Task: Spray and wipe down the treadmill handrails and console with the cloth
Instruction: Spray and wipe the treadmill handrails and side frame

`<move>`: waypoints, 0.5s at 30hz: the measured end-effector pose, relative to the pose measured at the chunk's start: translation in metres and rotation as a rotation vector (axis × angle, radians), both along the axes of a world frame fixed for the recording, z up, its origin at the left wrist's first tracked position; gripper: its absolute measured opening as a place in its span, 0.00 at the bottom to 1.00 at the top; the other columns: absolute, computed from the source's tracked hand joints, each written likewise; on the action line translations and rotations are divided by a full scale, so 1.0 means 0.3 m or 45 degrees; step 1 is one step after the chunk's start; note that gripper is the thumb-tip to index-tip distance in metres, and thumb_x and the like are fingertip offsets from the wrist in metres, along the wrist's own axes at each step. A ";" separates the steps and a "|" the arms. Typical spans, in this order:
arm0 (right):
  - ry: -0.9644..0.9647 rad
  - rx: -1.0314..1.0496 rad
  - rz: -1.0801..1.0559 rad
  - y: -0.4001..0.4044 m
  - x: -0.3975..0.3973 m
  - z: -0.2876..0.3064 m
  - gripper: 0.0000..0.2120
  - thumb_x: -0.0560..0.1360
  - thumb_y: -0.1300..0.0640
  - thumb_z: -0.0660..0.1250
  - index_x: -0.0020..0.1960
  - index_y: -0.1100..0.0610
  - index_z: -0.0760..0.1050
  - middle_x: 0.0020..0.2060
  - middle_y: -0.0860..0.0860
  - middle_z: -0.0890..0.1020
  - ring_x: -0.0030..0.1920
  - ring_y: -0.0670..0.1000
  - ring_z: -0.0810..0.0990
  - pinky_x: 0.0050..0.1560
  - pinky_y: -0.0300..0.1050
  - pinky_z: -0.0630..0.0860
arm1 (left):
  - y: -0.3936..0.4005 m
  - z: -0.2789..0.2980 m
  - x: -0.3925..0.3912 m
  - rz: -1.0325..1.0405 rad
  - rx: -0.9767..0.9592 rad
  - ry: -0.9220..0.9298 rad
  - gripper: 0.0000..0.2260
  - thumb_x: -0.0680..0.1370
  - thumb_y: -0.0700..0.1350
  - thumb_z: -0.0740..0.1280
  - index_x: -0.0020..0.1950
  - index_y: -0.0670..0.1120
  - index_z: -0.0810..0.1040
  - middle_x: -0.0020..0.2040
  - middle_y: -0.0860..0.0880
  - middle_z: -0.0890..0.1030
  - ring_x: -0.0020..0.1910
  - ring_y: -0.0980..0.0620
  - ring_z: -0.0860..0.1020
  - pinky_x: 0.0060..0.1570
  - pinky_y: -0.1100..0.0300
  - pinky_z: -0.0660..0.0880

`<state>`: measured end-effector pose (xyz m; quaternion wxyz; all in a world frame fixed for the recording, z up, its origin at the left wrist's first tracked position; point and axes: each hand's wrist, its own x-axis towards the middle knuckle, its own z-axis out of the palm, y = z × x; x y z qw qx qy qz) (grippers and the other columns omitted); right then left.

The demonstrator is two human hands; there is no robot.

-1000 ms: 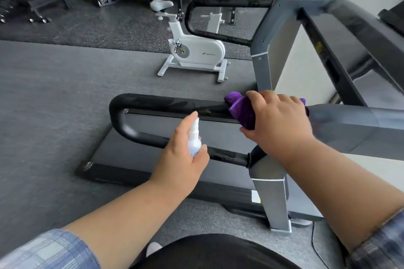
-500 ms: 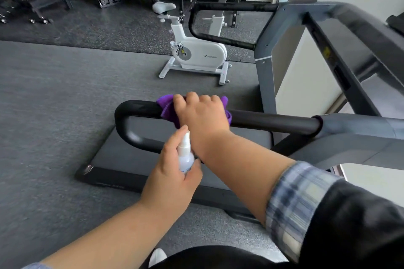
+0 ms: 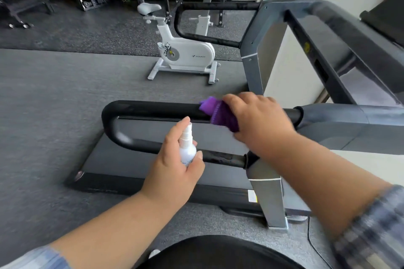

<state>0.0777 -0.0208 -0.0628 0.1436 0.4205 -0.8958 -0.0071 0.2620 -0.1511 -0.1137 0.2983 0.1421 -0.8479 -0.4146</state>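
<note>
Near handrail (image 3: 153,109): black padded tube, U-shaped loop, upper run roughly horizontal, lower run returning to the grey upright post (image 3: 265,190). Purple cloth (image 3: 220,113): bunched, draped over the handrail's upper run near its right end, pressed under the right hand (image 3: 260,120). Spray bottle (image 3: 187,148): small, white, translucent, upright, nozzle on top, in front of the handrail's lower run, held in the left hand (image 3: 175,168). Far handrail (image 3: 209,5): same black loop, beyond the near handrail.
</note>
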 end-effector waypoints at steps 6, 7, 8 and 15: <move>0.060 -0.071 -0.121 0.168 -0.068 -0.025 0.40 0.61 0.48 0.77 0.71 0.48 0.68 0.57 0.53 0.79 0.52 0.62 0.79 0.55 0.55 0.73 | 0.001 -0.026 0.038 0.008 -0.026 -0.025 0.42 0.76 0.39 0.71 0.66 0.81 0.53 0.56 0.57 0.76 0.53 0.66 0.76 0.50 0.79 0.68; 0.068 -0.079 -0.124 0.148 -0.060 -0.028 0.39 0.62 0.48 0.76 0.70 0.48 0.69 0.57 0.53 0.80 0.52 0.62 0.80 0.55 0.55 0.73 | 0.000 -0.031 0.045 0.018 -0.023 -0.031 0.42 0.76 0.38 0.71 0.65 0.81 0.53 0.56 0.56 0.76 0.53 0.67 0.75 0.50 0.79 0.67; 0.071 -0.082 -0.127 0.124 -0.050 -0.028 0.37 0.63 0.48 0.76 0.70 0.49 0.70 0.56 0.53 0.80 0.52 0.62 0.80 0.55 0.55 0.72 | 0.000 -0.035 0.051 0.024 -0.014 -0.039 0.42 0.76 0.38 0.71 0.64 0.82 0.53 0.57 0.54 0.77 0.53 0.68 0.75 0.49 0.80 0.67; 0.015 -0.067 0.040 -0.132 0.052 -0.012 0.33 0.66 0.43 0.73 0.68 0.47 0.67 0.57 0.52 0.79 0.54 0.61 0.79 0.53 0.53 0.72 | 0.035 -0.033 0.022 0.034 -0.008 -0.043 0.43 0.76 0.39 0.70 0.63 0.84 0.51 0.58 0.51 0.76 0.54 0.69 0.74 0.50 0.81 0.65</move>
